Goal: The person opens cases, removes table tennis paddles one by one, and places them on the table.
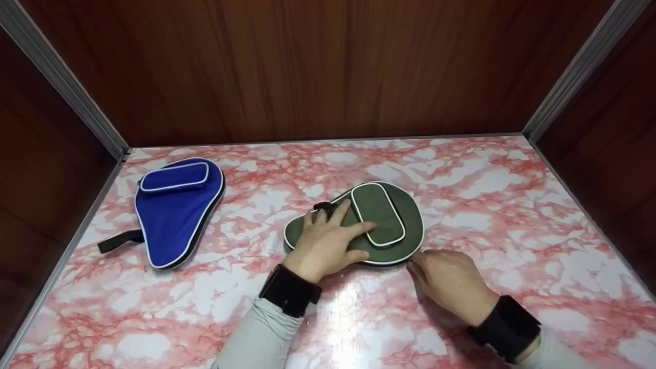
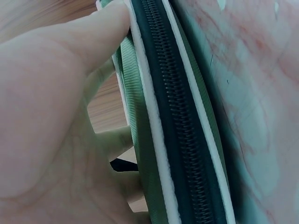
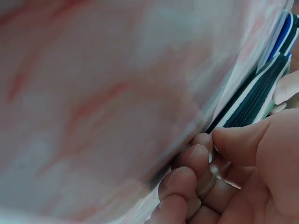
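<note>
A green table tennis paddle case with white piping and a raised pocket lies flat on the table. Fingers spread, my left hand presses on its narrower part, the thumb at the near edge. Along that edge runs a dark zipper, its teeth closed in the left wrist view. My right hand is at the near right edge of the case. Its thumb and curled index finger pinch the zipper pull, which the fingertips hide.
To the left lies a blue paddle case of the same shape, its black strap sticking out. Brown wood-grain panels wall the pink-and-white marbled table at the back and both sides.
</note>
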`<state>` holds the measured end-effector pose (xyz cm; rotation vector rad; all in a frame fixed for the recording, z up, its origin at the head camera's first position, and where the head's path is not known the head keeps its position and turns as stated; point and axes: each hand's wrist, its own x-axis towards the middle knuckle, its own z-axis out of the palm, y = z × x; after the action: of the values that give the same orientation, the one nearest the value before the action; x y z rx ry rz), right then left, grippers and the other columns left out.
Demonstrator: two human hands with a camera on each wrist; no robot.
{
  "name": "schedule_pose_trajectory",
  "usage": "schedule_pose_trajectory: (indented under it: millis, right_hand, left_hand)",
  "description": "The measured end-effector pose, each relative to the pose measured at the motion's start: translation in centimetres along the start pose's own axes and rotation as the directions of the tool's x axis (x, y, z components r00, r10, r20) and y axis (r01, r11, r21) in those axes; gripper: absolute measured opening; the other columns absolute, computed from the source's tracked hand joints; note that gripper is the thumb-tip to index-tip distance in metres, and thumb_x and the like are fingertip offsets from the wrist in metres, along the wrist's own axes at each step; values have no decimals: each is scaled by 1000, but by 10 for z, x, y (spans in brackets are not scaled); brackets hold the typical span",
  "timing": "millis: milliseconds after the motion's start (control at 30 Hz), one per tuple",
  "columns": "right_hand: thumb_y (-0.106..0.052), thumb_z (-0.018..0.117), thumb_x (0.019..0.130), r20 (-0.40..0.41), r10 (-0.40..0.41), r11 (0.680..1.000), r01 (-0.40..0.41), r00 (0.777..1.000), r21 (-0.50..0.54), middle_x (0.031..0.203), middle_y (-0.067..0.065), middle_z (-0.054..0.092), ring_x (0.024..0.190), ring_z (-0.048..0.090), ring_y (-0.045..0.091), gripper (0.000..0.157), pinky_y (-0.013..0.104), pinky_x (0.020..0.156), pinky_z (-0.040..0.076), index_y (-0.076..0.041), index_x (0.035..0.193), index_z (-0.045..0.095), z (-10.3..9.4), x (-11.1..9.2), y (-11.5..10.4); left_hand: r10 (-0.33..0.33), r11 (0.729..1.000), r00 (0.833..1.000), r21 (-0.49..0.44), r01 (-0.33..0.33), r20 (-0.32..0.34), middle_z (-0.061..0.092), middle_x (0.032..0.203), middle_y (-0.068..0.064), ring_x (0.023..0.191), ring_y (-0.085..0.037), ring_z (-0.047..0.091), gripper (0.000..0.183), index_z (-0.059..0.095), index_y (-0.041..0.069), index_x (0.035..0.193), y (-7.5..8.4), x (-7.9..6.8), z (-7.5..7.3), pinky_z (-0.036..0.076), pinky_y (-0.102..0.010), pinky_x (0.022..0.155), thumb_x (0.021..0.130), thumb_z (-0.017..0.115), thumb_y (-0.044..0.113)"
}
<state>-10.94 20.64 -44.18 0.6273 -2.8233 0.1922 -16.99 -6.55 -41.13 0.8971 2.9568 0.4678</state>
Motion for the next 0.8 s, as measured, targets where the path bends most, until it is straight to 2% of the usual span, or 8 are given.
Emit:
schedule_pose_trajectory:
  millis: [100, 367, 533, 600, 667, 800]
  right_hand:
    - [-19, 81, 99, -12, 7, 1000, -7, 1000, -2, 65, 1, 63, 67, 72, 31, 27, 53, 61, 55, -19, 79, 64, 0, 0, 0]
    - [-22, 75, 104, -16, 61, 997, -61, 998, -38, 63, 5, 63, 60, 68, 36, 35, 54, 52, 52, -19, 74, 59, 0, 8, 10]
    - [-18, 70, 105, -2, 98, 993, -98, 995, -65, 62, 5, 59, 57, 66, 36, 32, 56, 49, 51, -17, 75, 59, -2, 20, 28]
    - [-17, 69, 104, 27, 119, 991, -117, 992, -61, 63, 5, 59, 59, 66, 37, 31, 58, 49, 51, -16, 75, 59, -4, 27, 36]
    - [-17, 67, 104, 61, 142, 989, -139, 988, -53, 64, 5, 58, 61, 67, 37, 30, 60, 51, 52, -14, 76, 59, -6, 35, 43]
    - [-14, 66, 102, 107, 158, 987, -155, 982, -40, 64, 5, 57, 62, 67, 37, 26, 62, 54, 53, -12, 77, 59, -8, 51, 55]
  left_hand:
    - [-1, 1000, 1000, 7, 1, 8, 34, 176, -20, 142, -58, 48, 58, 62, 45, 156, 0, 0, 0, 30, -78, 117, 101, 75, 57]
    - [-20, 1000, 994, 11, 19, 106, 30, 179, -18, 149, -57, 42, 68, 48, 43, 167, 2, 0, -8, 36, -69, 118, 104, 71, 55]
    - [-2, 1000, 994, -13, 4, 106, 34, 176, -19, 154, -59, 35, 70, 50, 40, 167, 8, -3, -16, 41, -67, 115, 102, 76, 50]
    - [26, 1000, 996, -6, -25, 81, 41, 173, -18, 154, -57, 37, 68, 56, 37, 163, 10, -4, -17, 41, -67, 116, 100, 79, 48]
    - [75, 997, 996, -6, -75, 56, 52, 164, -15, 148, -50, 48, 62, 65, 32, 155, 11, -5, -18, 45, -62, 115, 97, 83, 45]
    - [196, 981, 979, -14, -195, 55, 65, 142, -6, 126, -32, 57, 44, 79, 27, 136, 13, -7, -20, 48, -46, 109, 94, 87, 38]
